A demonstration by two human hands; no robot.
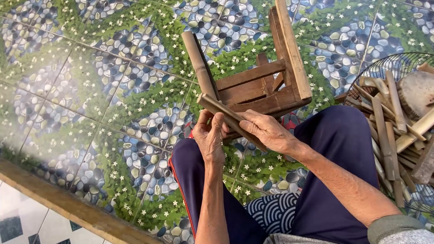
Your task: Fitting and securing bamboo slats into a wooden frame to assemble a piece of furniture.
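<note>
Two knees in navy trousers [325, 149], left hand [210, 138] and right hand [266, 131], fingers gripping one bamboo strip [226, 115], one wooden stool [266, 77]

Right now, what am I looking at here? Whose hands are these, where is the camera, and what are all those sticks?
One camera, worn on a seated person's head, looks down at their lap and bare hands. The left hand and right hand together grip a split brown bamboo strip. A second, thicker bamboo piece stands just beyond it, beside a small wooden stool lying tipped on the pebble-and-leaf patterned floor tiles. At the right, a round wire basket holds more cut bamboo sticks. The person wears dark blue trousers.
</note>
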